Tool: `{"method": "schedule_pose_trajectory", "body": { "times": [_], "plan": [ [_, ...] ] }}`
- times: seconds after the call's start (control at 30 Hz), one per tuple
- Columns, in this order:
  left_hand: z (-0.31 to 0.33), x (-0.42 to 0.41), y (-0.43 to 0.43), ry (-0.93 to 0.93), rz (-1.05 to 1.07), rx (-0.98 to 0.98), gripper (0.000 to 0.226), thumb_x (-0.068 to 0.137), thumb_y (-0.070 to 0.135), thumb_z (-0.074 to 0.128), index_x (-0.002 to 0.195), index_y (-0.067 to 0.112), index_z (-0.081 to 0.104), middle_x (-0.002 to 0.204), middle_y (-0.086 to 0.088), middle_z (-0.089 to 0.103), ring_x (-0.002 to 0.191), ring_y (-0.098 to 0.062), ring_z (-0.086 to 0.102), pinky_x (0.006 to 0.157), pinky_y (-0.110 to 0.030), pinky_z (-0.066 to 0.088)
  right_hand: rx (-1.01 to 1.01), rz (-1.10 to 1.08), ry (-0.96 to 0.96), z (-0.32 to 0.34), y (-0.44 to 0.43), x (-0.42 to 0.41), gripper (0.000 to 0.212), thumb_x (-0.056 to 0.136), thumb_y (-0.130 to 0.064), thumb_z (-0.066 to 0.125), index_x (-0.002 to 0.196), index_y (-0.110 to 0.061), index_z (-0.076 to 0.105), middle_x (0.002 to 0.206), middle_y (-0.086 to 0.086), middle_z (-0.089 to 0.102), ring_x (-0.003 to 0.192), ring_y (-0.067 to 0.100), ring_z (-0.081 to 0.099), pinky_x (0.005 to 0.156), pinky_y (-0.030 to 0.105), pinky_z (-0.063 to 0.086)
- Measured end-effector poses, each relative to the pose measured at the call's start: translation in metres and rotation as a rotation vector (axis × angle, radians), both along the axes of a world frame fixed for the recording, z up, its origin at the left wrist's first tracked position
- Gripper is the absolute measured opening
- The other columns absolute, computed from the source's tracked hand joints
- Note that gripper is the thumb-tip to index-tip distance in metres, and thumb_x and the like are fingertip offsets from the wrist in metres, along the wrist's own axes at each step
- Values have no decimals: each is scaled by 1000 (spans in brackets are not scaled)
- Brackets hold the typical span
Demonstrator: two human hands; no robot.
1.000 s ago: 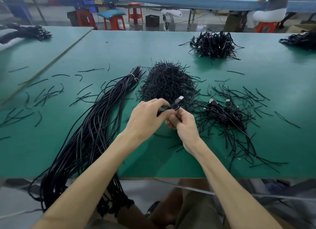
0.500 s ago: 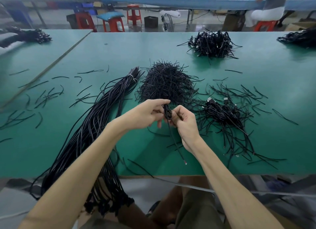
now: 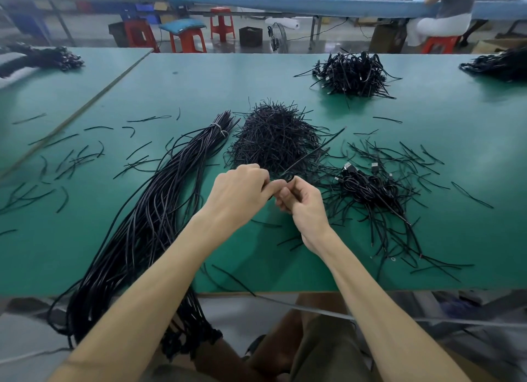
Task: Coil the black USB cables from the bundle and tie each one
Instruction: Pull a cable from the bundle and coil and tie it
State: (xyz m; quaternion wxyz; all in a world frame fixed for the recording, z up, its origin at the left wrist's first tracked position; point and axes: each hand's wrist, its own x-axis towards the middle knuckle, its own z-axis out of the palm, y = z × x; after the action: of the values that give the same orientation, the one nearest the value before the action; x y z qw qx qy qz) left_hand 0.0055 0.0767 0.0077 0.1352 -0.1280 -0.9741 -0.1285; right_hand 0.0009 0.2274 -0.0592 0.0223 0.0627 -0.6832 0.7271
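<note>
Both hands are together over the green table, just in front of the heap of short black ties. The left hand has its fingers curled under, with the thumb reaching across to the right hand, and the two meet at the fingertips. Between them they pinch a black cable. We see only a small dark loop above the fingers; the rest is hidden in the grip. From that loop a thin black strand shoots up and to the right across the heap, blurred. Cable tail or tie, we cannot tell.

On our left lies the bundle of long black cables, bound near its far end by a pale band. Its near end spills over the table edge. Just right of the hands sits a loose pile of cables, with USB plugs showing on top. Farther back on the right sits another dark pile. Stray ties dot the tabletop on both sides.
</note>
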Motion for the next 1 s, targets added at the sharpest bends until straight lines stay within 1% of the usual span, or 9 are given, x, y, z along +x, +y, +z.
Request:
{"method": "schedule_pose_trajectory", "body": {
  "times": [0.13,0.3,0.37,0.43,0.57,0.73,0.8,0.9,1.0],
  "plan": [
    [4,4,5,-3,43,-4,53,100,61,47,74,19,66,80,5,63,73,-24,61,61,-33,35,46,18,29,-1,0,0,25,102,-3,54,78,-12,56,66,-3,62,64,14,50,62,24,43],
    [9,7,11,-151,141,127,55,100,50,50,62,12,63,63,-4,59,62,-28,57,53,-32,37,63,32,58,0,0,1,22,102,-1,53,80,-5,53,63,-5,61,61,13,51,63,30,42],
    [9,9,12,-168,172,146,54,100,45,47,61,15,70,64,-4,62,63,-27,60,59,-34,46,59,49,68,1,-1,2,19,102,2,51,82,1,52,68,7,68,68,23,59,67,41,47],
    [9,10,12,-191,180,197,54,99,40,47,56,19,72,59,-1,66,59,-21,62,63,-34,52,48,59,63,2,-2,2,18,100,6,52,83,1,53,72,22,67,73,32,58,74,50,46],
    [5,2,6,-367,153,424,48,91,33,49,50,22,72,48,2,65,37,-13,56,60,-26,55,54,66,44,2,-1,1,21,92,15,47,82,-4,52,80,33,62,77,31,53,75,48,45],
    [1,-5,2,-530,146,678,50,89,22,50,44,21,71,41,-3,58,33,-16,53,37,-16,32,78,62,43,0,-2,0,17,96,14,47,82,4,48,78,17,61,75,21,54,68,29,46],
    [-1,-5,3,-518,145,662,50,91,24,49,46,18,71,43,-3,60,35,-15,55,39,-17,35,69,65,46,0,-1,-1,20,96,15,46,81,2,48,75,11,63,72,18,54,66,24,46],
    [-1,-1,5,-407,126,509,53,98,40,50,57,16,73,50,2,67,42,-10,63,50,-21,45,40,67,56,2,0,0,25,97,13,45,81,-5,51,71,5,63,66,13,55,61,19,43],
    [1,4,2,-353,88,630,41,104,40,53,80,12,70,64,4,74,49,-19,70,45,-25,49,1,37,53,3,0,1,28,103,6,46,80,-9,51,68,2,58,59,7,50,57,15,41]
  ]
}}
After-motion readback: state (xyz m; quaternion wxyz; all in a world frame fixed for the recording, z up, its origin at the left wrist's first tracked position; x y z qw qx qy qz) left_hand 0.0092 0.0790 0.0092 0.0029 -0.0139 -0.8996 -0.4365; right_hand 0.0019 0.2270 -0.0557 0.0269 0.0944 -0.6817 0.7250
